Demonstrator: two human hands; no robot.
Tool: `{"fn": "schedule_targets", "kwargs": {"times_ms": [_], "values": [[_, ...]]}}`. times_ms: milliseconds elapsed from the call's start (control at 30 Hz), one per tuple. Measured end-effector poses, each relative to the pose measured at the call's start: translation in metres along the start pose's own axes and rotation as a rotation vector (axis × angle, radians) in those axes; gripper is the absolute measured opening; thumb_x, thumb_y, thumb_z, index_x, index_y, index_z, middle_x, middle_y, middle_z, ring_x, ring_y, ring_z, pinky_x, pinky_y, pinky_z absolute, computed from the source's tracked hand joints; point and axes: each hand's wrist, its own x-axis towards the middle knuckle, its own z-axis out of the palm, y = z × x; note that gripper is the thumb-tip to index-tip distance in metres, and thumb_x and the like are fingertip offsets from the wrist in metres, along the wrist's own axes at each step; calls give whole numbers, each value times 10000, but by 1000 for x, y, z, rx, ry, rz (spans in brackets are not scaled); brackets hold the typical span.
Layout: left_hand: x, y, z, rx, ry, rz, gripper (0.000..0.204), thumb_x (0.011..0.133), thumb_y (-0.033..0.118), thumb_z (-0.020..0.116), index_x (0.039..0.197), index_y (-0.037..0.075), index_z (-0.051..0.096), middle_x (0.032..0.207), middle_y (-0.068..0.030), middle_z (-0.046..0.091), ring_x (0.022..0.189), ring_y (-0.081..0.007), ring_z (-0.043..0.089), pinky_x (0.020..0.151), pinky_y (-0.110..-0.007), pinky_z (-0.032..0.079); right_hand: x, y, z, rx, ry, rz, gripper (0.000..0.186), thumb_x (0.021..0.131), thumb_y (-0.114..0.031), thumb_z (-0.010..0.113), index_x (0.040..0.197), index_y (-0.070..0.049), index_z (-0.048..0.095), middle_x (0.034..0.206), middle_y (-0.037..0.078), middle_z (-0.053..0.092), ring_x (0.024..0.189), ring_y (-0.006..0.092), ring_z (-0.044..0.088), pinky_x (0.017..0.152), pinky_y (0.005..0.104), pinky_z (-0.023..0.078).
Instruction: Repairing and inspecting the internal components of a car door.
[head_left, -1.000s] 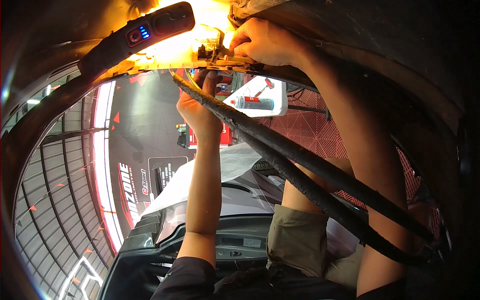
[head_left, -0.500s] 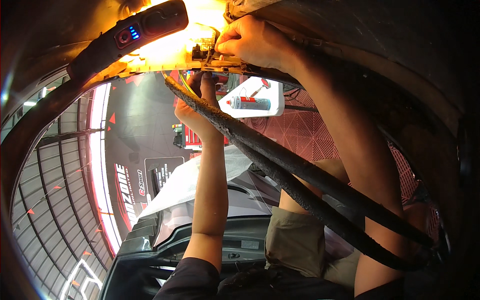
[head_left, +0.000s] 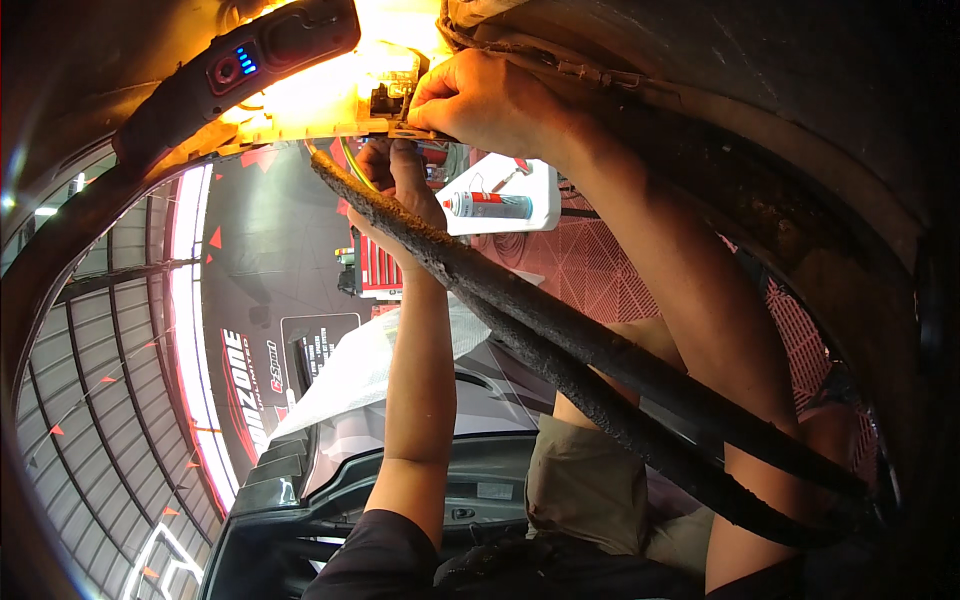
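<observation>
Both my hands are raised to a brightly lit metal ledge (head_left: pixel 290 132) at the top of an opening. My right hand (head_left: pixel 485 100) is above it, thumb and fingertips pinched together beside a small dark fitting (head_left: pixel 388 100); whatever they grip is too small to make out. Below the ledge, my left hand (head_left: pixel 400 205) has its thumb pointing up and its fingers curled beside a yellow-green wire (head_left: pixel 355 165). What lies in those fingers is hidden. Two thick, rough black sleeved cables (head_left: pixel 560 310) run from the ledge across my left wrist, down to the lower right.
A black work lamp (head_left: pixel 240 75) with blue indicator lights hangs at upper left, throwing yellow light. A dark curved rim (head_left: pixel 50 240) surrounds the opening. Beyond are a spray can (head_left: pixel 490 205) on a white surface (head_left: pixel 545 190), a red tool chest (head_left: pixel 380 270) and a black car panel (head_left: pixel 470 480).
The ledge, lamp and cables' upper ends have shifted slightly left in the picture. My right hand sits a little lower and further left, its fingers still pinched. My left hand stays below the ledge.
</observation>
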Motion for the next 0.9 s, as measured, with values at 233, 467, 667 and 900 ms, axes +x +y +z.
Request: {"fn": "schedule_targets", "kwargs": {"times_ms": [233,467,667,900], "values": [[3,-4,-6,-178,-34,-105,122,991,84,628,970,-33,652,826,-31,644,709,-82,556,655,-210,443,-5,-11,-4,129,-37,128,261,874,-286,710,895,-29,757,664,16,650,527,98,590,508,267,474],[7,-11,-10,-417,-140,-143,118,997,81,626,1007,-34,653,888,-55,674,762,-94,605,714,-230,515,0,-2,-1,116,2,54,265,869,-286,733,876,-23,753,678,23,657,561,85,584,504,267,460],[6,-13,-10,-394,-109,-126,135,993,86,634,994,-47,654,872,-70,681,744,-112,627,721,-246,535,-4,-11,-4,71,-2,105,250,857,-277,730,896,-34,772,668,58,674,574,115,601,540,308,474],[17,-18,-21,-225,-57,-111,167,913,60,731,1022,-57,682,926,-128,735,840,-195,724,695,-302,608,-3,-3,-5,144,10,34,246,821,-261,703,829,-22,764,621,68,660,548,123,580,497,335,456]]}}
